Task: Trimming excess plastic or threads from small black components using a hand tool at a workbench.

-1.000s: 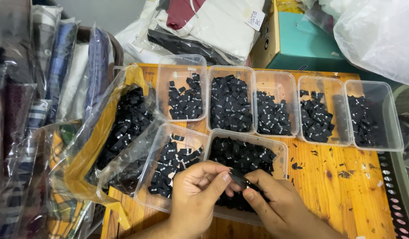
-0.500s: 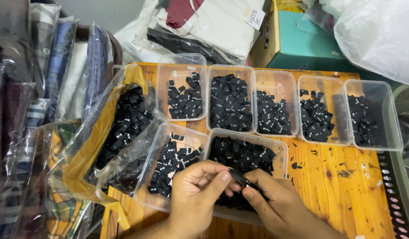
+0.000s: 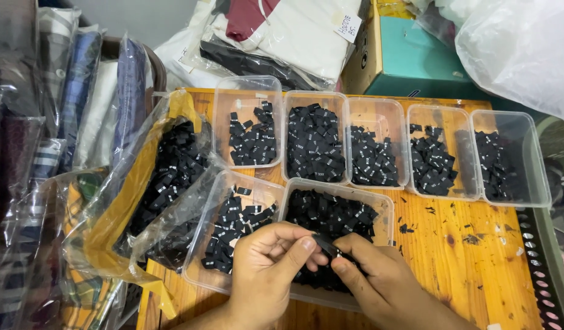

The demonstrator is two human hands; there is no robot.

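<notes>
Pinching small black label (image 3: pixel 326 246) between left hand (image 3: pixel 271 266), right hand (image 3: pixel 372 275), fingers curled

Matt black woven cloth labels (image 3: pixel 314 143) fill clear glossy plastic tubs (image 3: pixel 511 125) on scuffed, varnished wood table (image 3: pixel 471 269).

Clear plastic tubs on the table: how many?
7. Five in the back row, two in front. The hands may hide more below the frame.
</notes>
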